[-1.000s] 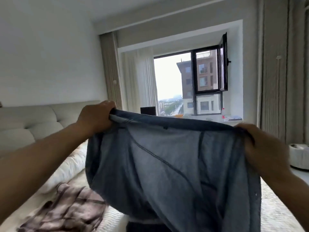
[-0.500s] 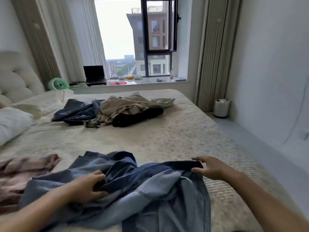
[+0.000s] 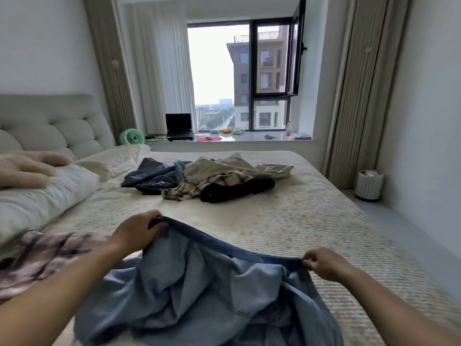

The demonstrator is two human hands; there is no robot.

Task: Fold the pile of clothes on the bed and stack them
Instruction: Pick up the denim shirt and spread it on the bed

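Observation:
A blue denim garment [image 3: 199, 290] lies rumpled on the near part of the bed [image 3: 287, 221]. My left hand [image 3: 136, 233] grips its dark waistband at the left end. My right hand [image 3: 321, 264] pinches the same band at the right end, so the band hangs stretched between both hands just above the bedspread. A pile of unfolded clothes [image 3: 212, 177] lies at the far middle of the bed: blue, beige, plaid and black pieces. A pink plaid garment [image 3: 45, 255] lies at the near left, beside my left arm.
White pillows [image 3: 45, 196] and a padded headboard [image 3: 50, 126] are on the left. A window ledge behind the bed carries a laptop [image 3: 179, 127], a green fan [image 3: 131, 137] and small items. A white bin [image 3: 369, 184] stands on the floor to the right of the bed.
The denim garment was held up in the air, then dropped crumpled on the bed. Now both hands hold its waistband ends apart and the band is pulled out straight.

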